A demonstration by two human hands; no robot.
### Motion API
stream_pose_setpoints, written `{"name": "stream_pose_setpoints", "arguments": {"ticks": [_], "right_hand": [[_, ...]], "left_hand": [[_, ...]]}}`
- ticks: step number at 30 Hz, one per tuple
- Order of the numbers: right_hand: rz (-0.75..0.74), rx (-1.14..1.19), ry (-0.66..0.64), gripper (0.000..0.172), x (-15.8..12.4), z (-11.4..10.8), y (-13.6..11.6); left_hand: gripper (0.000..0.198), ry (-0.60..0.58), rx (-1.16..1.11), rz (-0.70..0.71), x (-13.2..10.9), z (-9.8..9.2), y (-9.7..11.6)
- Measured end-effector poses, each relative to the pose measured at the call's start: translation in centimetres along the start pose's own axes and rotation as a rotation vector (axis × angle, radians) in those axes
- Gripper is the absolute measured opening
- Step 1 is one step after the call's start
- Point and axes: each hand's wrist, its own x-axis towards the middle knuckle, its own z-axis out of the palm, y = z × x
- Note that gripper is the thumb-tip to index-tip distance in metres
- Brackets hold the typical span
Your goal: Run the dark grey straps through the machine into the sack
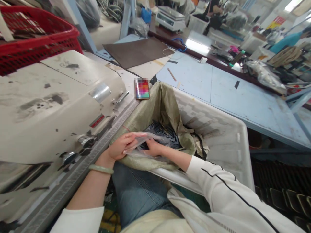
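My left hand (pixel 122 146) is closed on the edge of a clear plastic bag (pixel 138 142), at the near left of a white bin. My right hand (pixel 155 147) is at the bag's mouth, its fingers bent toward my left hand and partly covered by the film. What those fingers hold is hidden. Under and behind the bag lie many small dark grey strips (pixel 170 134), inside an olive woven sack (pixel 167 97). The sack lines the left part of the white bin (pixel 218 129) and folds over its near rim.
A large beige machine (pixel 80 94) with a ruler-marked edge (pixel 121 118) stands on the left, a red basket (pixel 43 45) on top. A phone (pixel 142 89) lies beyond the sack. Behind are a light blue table (pixel 225 94) and a weighing scale (pixel 170 18).
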Motion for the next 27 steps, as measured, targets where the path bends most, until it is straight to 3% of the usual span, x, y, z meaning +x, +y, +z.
{"name": "stream_pose_setpoints", "arguments": {"ticks": [2,5,7,9,12,16,18,23,27], "right_hand": [[-0.093,0.081,-0.052,0.076,-2.9,-1.5,1.0],[-0.212,0.310,-0.305,0.054,-6.5,-4.9,4.5],[-0.058,0.417,-0.352,0.046,-7.2,-6.7,7.9],[0.216,0.411,-0.190,0.049,-6.6,-7.2,11.5],[0.494,0.255,0.070,0.055,-4.2,-5.2,15.7],[0.680,0.024,0.145,0.081,-1.6,-0.8,18.1],[0.723,-0.065,0.137,0.083,-0.8,1.1,18.2],[0.586,-0.239,0.003,0.070,0.2,4.4,16.9],[0.432,-0.342,-0.109,0.056,0.5,5.8,16.1]], "left_hand": [[0.039,-0.004,0.000,-0.018,0.0,-0.2,0.0],[0.038,-0.007,0.012,-0.034,0.1,-0.5,0.0],[0.042,-0.024,0.003,-0.053,0.2,-0.7,-0.1],[0.044,-0.043,-0.014,-0.076,0.3,-0.9,-0.3],[0.042,-0.033,-0.031,-0.082,0.4,-1.4,-0.5],[0.039,-0.009,-0.057,-0.073,0.4,-1.5,-0.6],[0.039,-0.013,-0.071,-0.077,0.4,-1.3,-0.5],[0.040,-0.018,-0.082,-0.085,0.5,-1.0,-0.2],[0.039,-0.022,-0.093,-0.087,0.4,-1.1,-0.3]]}}
